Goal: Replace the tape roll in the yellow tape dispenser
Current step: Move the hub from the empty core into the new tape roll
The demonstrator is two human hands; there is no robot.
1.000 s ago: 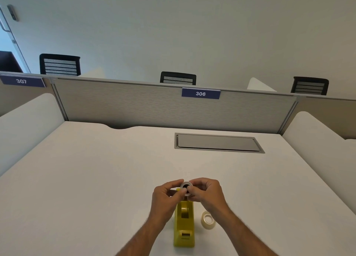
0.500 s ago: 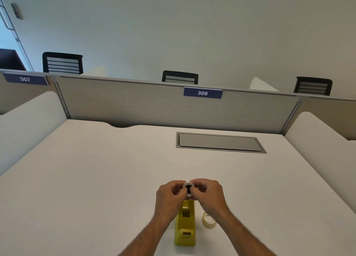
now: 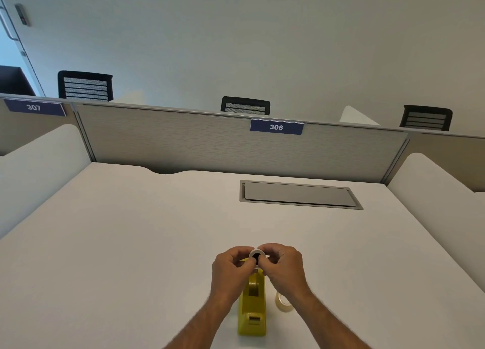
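Note:
The yellow tape dispenser stands on the white desk near its front edge, its roll bay open on top. Above its far end, my left hand and my right hand pinch a small white ring with a black core between their fingertips. Most of that ring is hidden by my fingers. A clear tape roll lies flat on the desk just right of the dispenser, partly behind my right forearm.
A grey flap cover is set into the desk at the back right. A grey partition with a label 306 closes the far side, and white side panels flank the desk. Black chair backs show beyond.
Both hands have stayed together on the ring above the dispenser, fingers shifting slightly around it. The view has shifted a little.

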